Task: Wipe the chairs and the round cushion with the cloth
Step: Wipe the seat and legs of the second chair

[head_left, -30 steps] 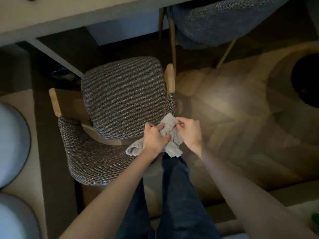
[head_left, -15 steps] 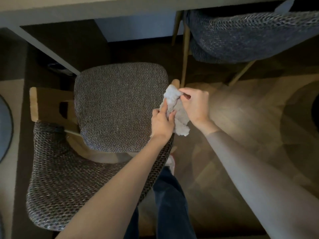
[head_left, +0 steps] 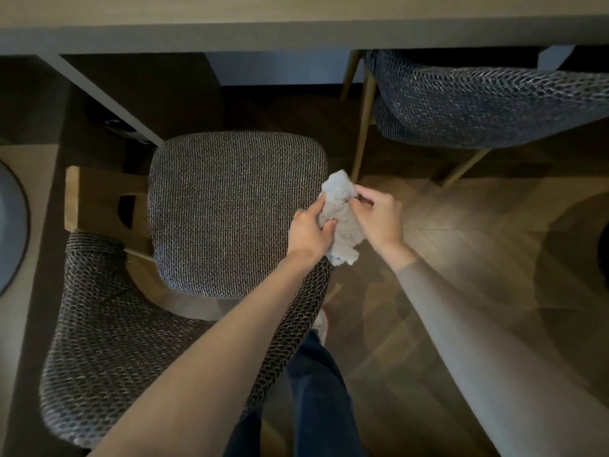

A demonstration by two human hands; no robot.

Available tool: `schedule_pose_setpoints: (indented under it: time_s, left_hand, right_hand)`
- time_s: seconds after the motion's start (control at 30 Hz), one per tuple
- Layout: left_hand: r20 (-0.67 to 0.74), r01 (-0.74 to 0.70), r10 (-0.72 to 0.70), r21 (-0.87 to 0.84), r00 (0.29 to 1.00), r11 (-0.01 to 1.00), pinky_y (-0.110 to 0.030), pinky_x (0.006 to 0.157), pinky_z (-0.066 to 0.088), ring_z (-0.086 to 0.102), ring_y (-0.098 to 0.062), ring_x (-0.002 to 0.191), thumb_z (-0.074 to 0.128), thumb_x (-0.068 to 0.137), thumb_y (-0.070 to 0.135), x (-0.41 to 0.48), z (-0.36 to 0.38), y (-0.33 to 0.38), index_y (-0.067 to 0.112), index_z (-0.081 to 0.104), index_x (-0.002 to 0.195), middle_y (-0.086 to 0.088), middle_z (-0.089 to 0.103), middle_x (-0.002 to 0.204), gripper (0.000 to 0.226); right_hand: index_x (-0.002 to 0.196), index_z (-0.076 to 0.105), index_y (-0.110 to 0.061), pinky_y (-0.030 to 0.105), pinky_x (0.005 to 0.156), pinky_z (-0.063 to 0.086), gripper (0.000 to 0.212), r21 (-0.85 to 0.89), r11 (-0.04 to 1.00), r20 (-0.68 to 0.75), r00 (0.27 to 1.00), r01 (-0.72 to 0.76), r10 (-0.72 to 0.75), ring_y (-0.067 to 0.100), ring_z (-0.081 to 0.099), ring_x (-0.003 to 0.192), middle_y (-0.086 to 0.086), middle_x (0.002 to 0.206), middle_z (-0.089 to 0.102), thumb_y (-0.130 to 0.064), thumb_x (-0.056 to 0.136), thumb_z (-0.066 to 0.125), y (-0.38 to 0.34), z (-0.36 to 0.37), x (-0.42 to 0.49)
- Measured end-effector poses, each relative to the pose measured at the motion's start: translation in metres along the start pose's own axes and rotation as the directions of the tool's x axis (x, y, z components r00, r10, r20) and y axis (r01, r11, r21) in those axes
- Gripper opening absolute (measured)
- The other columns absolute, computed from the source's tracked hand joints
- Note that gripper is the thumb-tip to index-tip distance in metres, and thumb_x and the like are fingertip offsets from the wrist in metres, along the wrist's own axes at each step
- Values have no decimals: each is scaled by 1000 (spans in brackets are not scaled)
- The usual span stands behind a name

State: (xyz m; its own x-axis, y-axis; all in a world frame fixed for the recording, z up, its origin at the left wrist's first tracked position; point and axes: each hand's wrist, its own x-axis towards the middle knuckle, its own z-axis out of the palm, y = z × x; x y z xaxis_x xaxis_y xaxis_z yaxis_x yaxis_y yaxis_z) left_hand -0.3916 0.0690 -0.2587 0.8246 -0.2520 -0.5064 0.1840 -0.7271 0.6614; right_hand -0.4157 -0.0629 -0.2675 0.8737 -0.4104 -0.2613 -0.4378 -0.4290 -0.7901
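Both hands, left hand (head_left: 309,230) and right hand (head_left: 379,216), pinch bunched cloth (head_left: 341,222) at near chair (head_left: 237,212) seat's right edge; seat lies leftward

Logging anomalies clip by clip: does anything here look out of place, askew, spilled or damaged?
Nothing stands out. The left hand and right hand hold the bunched cloth at the right edge of the near chair; the second chair sits partly under the table. No spill or damage shows.

Two chairs (head_left: 230,209) (head_left: 478,103), one cloth (head_left: 341,222), two hands (head_left: 308,230) (head_left: 380,219)
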Motion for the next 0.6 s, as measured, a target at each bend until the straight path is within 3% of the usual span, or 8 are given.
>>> schedule_pose_setpoints:
  time_s: [0.13,0.27,0.37,0.47,0.6]
  left_hand:
    - [81,50,-55,64,995,997,-39,98,47,59,-25,109,60,92,20,-42,-7,-20,21,33,148,-13,57,126,62]
    - [213,120,-147,134,966,984,-39,99,48,60,-25,111,59,93,19,-82,-24,-35,19,39,144,-9,61,123,55]
    - [276,104,-172,244,945,964,-35,103,43,58,-23,115,58,94,19,-106,-50,-40,23,46,140,-6,62,125,48]
    - [278,60,-114,197,954,979,-28,105,37,52,-20,123,61,92,20,-139,-77,-49,22,42,144,-3,55,135,56]
    - [223,-82,58,97,973,992,-18,95,38,57,-15,113,67,87,18,-193,-108,-69,21,42,143,-1,59,129,61]
  right_hand:
    - [123,65,-12,38,91,53,32,-32,998,139,989,-55,59,16,67,100,4,115,69,-13,91,62,0,-2,-42]
    - [124,64,-14,39,95,50,33,-146,986,320,940,-74,118,19,65,103,4,116,69,-18,91,62,-13,-2,-81]
    - [126,62,-16,39,93,52,36,-132,985,370,916,-115,157,18,65,105,3,114,69,-25,91,61,-30,-1,-114]
    - [128,59,-20,39,91,53,40,-57,989,363,920,-139,150,15,65,102,1,112,68,-33,91,61,-49,4,-151]
    - [138,45,-21,39,104,44,54,137,976,384,918,-166,102,11,50,122,-1,139,46,-42,91,59,-80,19,-204]
